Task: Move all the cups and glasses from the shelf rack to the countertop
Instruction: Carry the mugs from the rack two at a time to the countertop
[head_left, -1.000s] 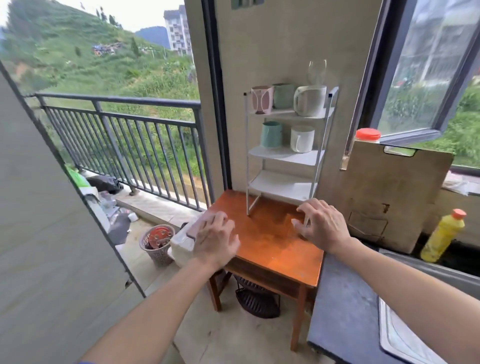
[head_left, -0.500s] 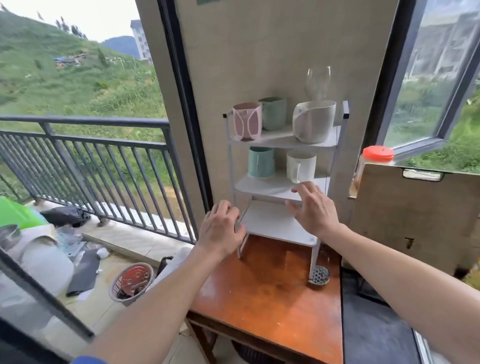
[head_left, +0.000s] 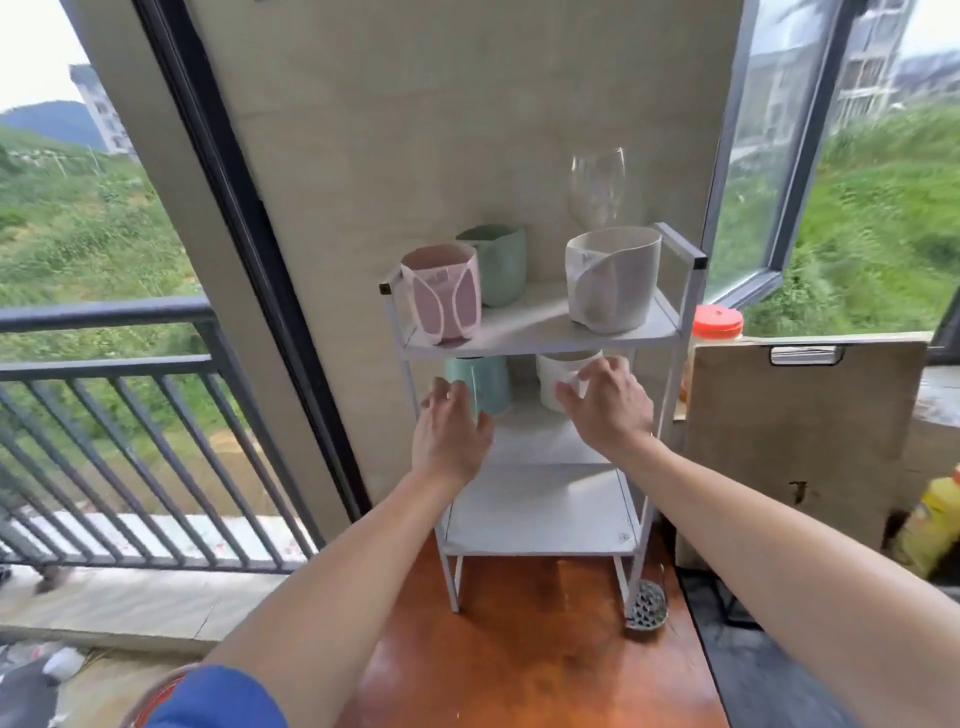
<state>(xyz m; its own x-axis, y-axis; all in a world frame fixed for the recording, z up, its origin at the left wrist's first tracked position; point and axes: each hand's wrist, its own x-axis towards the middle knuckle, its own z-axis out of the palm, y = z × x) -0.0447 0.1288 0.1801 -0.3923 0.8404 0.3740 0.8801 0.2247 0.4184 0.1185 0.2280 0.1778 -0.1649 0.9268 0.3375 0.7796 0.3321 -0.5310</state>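
Note:
A white three-tier shelf rack stands on a wooden table. Its top shelf holds a pink cup, a green cup, a grey-white cup and a clear wine glass. On the middle shelf stand a teal cup and a white cup. My left hand is open, fingers at the teal cup's left side. My right hand is open with its fingers at the front of the white cup, partly hiding it. The bottom shelf is bare.
The brown wooden table carries the rack and a metal strainer. A cutting board leans at the right, with an orange-lidded jar behind it and a yellow bottle beside it. A dark countertop adjoins the table. Balcony railing lies left.
Both hands have risen from the table to the middle shelf, reaching the teal and white cups. The view has moved closer to the rack.

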